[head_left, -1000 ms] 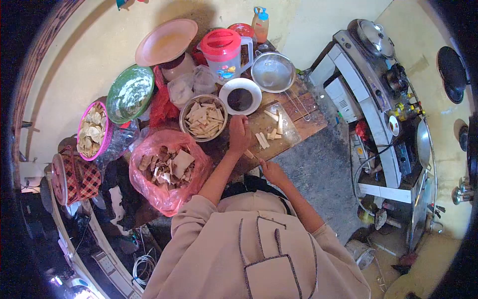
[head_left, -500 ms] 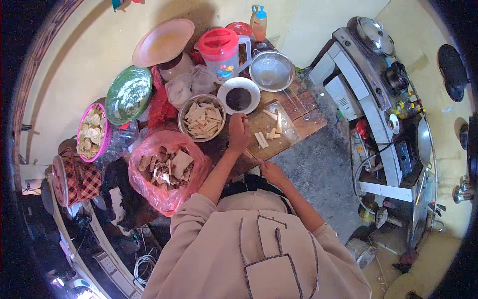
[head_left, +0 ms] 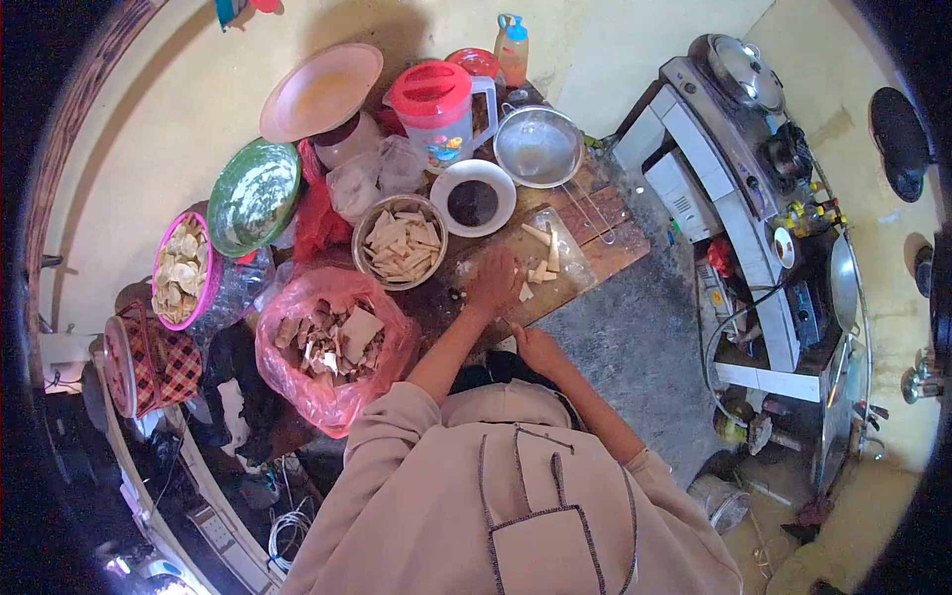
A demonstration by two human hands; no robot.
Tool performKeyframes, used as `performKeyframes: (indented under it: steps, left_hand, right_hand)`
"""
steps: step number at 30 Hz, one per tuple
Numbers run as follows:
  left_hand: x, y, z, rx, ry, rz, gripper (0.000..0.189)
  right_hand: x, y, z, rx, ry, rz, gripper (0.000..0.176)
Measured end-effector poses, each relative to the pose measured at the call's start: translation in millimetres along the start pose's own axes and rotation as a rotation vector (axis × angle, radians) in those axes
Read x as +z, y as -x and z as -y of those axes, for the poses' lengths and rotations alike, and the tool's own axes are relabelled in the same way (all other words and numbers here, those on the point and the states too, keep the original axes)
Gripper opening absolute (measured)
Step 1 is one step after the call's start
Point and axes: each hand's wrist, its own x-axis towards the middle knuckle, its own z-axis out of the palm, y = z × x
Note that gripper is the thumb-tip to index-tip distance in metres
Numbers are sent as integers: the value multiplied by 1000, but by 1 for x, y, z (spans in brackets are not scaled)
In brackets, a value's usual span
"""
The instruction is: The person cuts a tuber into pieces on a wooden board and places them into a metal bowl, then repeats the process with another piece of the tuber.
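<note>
My left hand lies palm down and blurred on the clear cutting sheet, beside several pale cut strips; I cannot tell whether it holds one. My right hand is closed at the table's near edge, on what looks like a small knife whose thin blade points toward the left hand. A metal bowl of cut strips stands just left of the left hand. A white dish of dark sauce is behind it.
A pink bag of brown and pale scraps lies to the left. Behind stand a red-lidded jug, a metal strainer, a green plate and a pink basket of chips. A stove counter runs along the right.
My left hand has come down from beside the sauce dish and bowl onto the cutting sheet among the strips. My right hand has stayed at the table's edge.
</note>
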Motion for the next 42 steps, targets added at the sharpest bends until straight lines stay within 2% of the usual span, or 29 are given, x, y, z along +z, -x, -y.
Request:
performKeyframes:
  steps: [1,3,4,12,15,21,24,26,28,31,34,37,40,42]
  left_hand:
    - [-8,-2,-7,-73,60,37,34]
    - [-10,-1,-4,-84,55,102,33]
    - [-10,-3,-3,-88,54,133,33]
    - [0,-1,8,-48,90,14,29]
    - [5,2,10,-66,86,-5,29]
    - [0,2,10,-68,114,26,29]
    - [6,2,14,-11,82,32,28]
    - [7,3,13,4,31,55,29]
    - [-1,2,4,-31,-22,107,32]
    - [13,9,6,56,-201,-16,39]
    - [17,13,6,62,-305,19,44]
    - [7,8,1,-45,-219,286,45]
    - [-14,-6,-5,-192,-19,395,45]
    - [6,7,6,-9,-93,149,42]
  right_hand:
    - [0,-1,-1,42,0,45,61]
    - [-3,-5,1,124,0,134,60]
    - [-6,-4,3,105,2,115,60]
    - [-14,-4,13,61,54,89,59]
    - [-25,-3,19,5,146,221,49]
    - [-31,-4,24,-31,251,291,46]
    - [-23,-1,20,-6,83,71,55]
    - [6,-7,-10,-24,114,35,54]
    - [4,-8,-6,-33,96,11,52]
    - [2,-3,-3,-18,53,24,50]
    - [6,-6,-8,-19,106,81,51]
    - [6,-3,-6,-18,85,32,50]
    - [11,-7,-8,-16,165,34,48]
    - [21,-10,-21,-71,283,99,51]
